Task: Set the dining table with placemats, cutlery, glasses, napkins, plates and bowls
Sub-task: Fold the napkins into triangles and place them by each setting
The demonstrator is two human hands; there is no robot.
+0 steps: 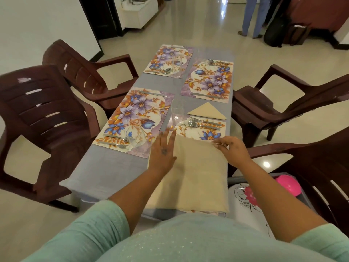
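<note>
A beige cloth napkin lies spread over the near right floral placemat at the table's front. My left hand presses flat on its left edge with straight fingers. My right hand pinches the napkin's far right corner. A folded triangular napkin sits beyond that placemat, next to a fork and spoon and a tall clear glass. The near left placemat carries cutlery and a tilted-looking clear glass. Two far placemats hold cutlery, and one has a glass.
The grey table is ringed by dark brown plastic chairs on both sides. At my right, a tray holds white floral plates and a pink bowl. A person's legs stand far back beside bags.
</note>
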